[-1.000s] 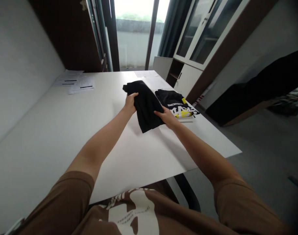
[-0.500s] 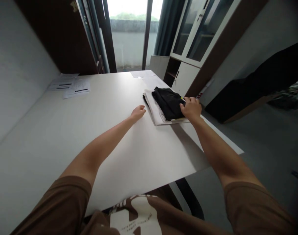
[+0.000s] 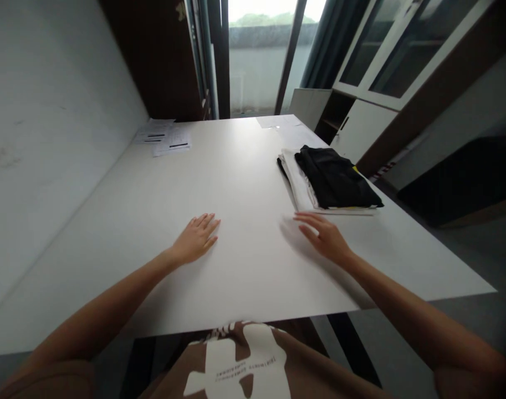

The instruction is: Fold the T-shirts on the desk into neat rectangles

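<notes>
Fingers apart, my left hand (image 3: pixel 195 239) lies palm down on the white table (image 3: pixel 236 183), holding nothing. My right hand (image 3: pixel 323 237) is open and empty, its fingers stretched toward the middle of the table. Just beyond it sits a stack of folded clothes. On top is a black folded garment (image 3: pixel 338 177) with a bit of yellow at its right edge. White folded cloth (image 3: pixel 295 176) shows underneath, and a dark edge sticks out at the stack's left. The right fingertips are close to the stack's near edge; I cannot tell whether they touch it.
Printed papers (image 3: pixel 172 141) lie at the table's far left, by the wall. More sheets (image 3: pixel 277 123) are at the far end. A white cabinet (image 3: pixel 364 127) with glass upper doors and an open lower compartment stands beyond the table's right edge.
My right hand has left the clothes stack and come nearer and to the left over the table. My left hand has moved back and left and now lies flat. The view has turned left.
</notes>
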Demonstrator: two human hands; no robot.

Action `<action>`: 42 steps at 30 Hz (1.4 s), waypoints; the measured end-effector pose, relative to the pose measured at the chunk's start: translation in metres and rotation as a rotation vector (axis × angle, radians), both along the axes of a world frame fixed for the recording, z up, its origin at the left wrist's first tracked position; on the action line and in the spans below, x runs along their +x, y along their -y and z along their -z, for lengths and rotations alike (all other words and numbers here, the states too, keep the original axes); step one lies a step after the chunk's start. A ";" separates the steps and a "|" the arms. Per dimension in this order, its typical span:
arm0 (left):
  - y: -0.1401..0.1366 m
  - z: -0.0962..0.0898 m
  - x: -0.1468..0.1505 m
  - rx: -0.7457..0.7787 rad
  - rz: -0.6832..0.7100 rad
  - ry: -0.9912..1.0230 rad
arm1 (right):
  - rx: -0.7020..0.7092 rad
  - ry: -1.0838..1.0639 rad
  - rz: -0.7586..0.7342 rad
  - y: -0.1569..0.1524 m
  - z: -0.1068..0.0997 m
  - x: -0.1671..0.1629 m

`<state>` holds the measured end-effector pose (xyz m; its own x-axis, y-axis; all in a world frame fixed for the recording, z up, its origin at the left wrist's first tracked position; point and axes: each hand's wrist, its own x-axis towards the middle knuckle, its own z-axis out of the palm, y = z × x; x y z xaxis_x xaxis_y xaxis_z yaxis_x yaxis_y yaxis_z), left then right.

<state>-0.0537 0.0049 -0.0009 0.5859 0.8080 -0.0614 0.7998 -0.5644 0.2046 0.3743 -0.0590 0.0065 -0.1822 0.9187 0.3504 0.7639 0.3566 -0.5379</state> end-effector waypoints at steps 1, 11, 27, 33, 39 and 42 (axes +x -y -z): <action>0.023 -0.011 -0.011 -0.028 0.001 -0.005 | -0.064 -0.096 -0.048 0.030 0.003 -0.017; 0.192 -0.050 -0.030 -1.049 0.139 0.437 | -0.604 -0.352 0.015 0.222 0.103 -0.061; 0.229 -0.017 -0.078 -0.897 -0.271 0.400 | -0.891 -0.153 -0.176 0.184 0.030 -0.071; 0.145 -0.031 -0.064 -0.329 -0.135 0.485 | -0.842 -0.127 -0.722 0.117 -0.052 -0.098; 0.096 0.003 -0.038 0.096 -0.023 0.212 | -0.152 -0.124 -0.423 0.053 -0.007 -0.115; 0.108 0.000 -0.041 0.131 0.007 0.211 | -0.001 -0.008 -0.321 0.050 0.011 -0.109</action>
